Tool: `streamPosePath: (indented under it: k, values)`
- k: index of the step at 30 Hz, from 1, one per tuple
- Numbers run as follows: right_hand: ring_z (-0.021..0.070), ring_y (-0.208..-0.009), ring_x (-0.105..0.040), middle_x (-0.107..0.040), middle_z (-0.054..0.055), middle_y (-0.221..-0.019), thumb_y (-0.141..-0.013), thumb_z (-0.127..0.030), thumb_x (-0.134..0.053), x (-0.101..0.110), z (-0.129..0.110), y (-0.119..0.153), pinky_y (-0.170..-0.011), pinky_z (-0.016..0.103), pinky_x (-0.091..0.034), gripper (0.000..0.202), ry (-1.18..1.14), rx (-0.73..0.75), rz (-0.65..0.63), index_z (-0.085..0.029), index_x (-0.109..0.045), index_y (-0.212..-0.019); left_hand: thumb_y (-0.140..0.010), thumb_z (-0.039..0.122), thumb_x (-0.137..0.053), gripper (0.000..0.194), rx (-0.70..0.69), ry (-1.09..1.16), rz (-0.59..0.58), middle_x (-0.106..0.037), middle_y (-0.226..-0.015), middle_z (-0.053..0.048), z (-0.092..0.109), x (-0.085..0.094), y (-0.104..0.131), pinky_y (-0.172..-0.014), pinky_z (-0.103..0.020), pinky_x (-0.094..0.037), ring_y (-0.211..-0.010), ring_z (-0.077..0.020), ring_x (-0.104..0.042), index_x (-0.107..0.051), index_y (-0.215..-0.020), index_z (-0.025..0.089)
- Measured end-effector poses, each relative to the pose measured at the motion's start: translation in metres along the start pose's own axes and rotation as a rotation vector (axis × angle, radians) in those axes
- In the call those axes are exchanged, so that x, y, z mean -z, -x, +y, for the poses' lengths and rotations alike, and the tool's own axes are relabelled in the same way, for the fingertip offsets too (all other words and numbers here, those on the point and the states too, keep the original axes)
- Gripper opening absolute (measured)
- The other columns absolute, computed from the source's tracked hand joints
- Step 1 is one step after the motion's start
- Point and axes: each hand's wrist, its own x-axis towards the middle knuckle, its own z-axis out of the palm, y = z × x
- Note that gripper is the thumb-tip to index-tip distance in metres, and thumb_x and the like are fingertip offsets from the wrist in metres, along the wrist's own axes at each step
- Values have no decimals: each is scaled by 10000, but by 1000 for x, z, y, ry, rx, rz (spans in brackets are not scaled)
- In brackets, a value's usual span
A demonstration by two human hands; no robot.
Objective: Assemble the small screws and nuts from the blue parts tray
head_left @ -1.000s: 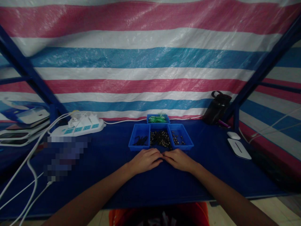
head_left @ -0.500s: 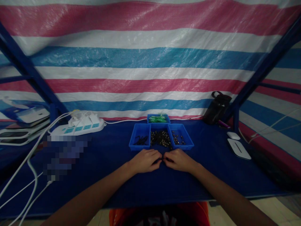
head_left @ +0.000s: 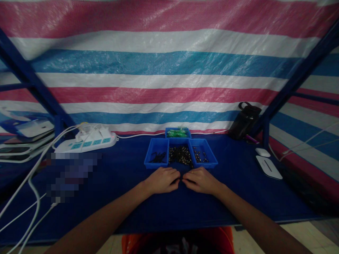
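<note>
My left hand (head_left: 163, 180) and my right hand (head_left: 200, 180) rest close together on the blue table, fingertips nearly meeting. Both have curled fingers pinched around something small and dark that I cannot make out. Just beyond them stand three blue trays side by side. The left tray (head_left: 146, 160) holds black pieces, the middle one (head_left: 179, 141) a heap of small dark and brassy parts, and the right one (head_left: 214, 161) a few small metallic parts. Behind these, a smaller blue tray (head_left: 178, 137) contains green and clear items.
On the left lie a white power strip (head_left: 87, 144), cables and stacked devices (head_left: 23, 148). A dark bottle (head_left: 244, 121) leans at the back right, near a white case (head_left: 262, 152) and a flat white device (head_left: 268, 167). An orange bin (head_left: 127, 243) shows below the table edge (head_left: 148, 229).
The view has shifted very slightly. My hands keep nearly the same pose, fingertips still close together.
</note>
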Motion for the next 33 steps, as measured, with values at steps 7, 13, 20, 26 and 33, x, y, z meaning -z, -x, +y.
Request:
streamPosePath:
  k: [7, 13, 20, 26, 33]
  values:
    - [124, -633, -602, -651, 22, -697, -939, -264, -446, 0, 0, -1, -610, 227, -382, 225, 4, -16, -12, -174, -612, -818, -902, 260, -494, 102, -7, 18, 9, -603, -806, 1, -2, -2, 0, -653, -234, -413, -743, -145, -584, -538, -845, 188]
    - [121, -626, -601, -647, 13, -687, -924, -246, -462, 4, -1, -3, -595, 217, -370, 187, -21, -62, -52, -176, -601, -820, -888, 247, -506, 80, -24, 68, -2, -604, -803, -2, -4, -1, 1, -668, -226, -417, -745, -143, -584, -545, -855, 184]
    - [119, -642, -615, -665, 13, -720, -912, -227, -494, 5, 1, -4, -588, 207, -359, 147, -46, -100, -146, -173, -606, -833, -883, 248, -513, 70, -8, 125, 23, -610, -813, 0, -3, 2, 2, -670, -214, -421, -738, -132, -584, -537, -874, 183]
    - [118, -635, -609, -657, 13, -714, -961, -243, -424, 5, -2, -6, -599, 210, -366, 237, -34, -96, -147, -177, -598, -814, -910, 258, -474, 104, -5, 125, 90, -611, -817, -8, 0, 3, 2, -671, -224, -433, -747, -136, -590, -537, -889, 179]
    - [122, -662, -623, -666, 13, -760, -984, -229, -383, 1, 2, -4, -603, 213, -375, 231, -34, -92, -132, -182, -599, -914, -953, 293, -440, 168, -20, 113, 132, -608, -851, -20, 0, 1, 2, -696, -228, -446, -786, -138, -589, -557, -986, 178]
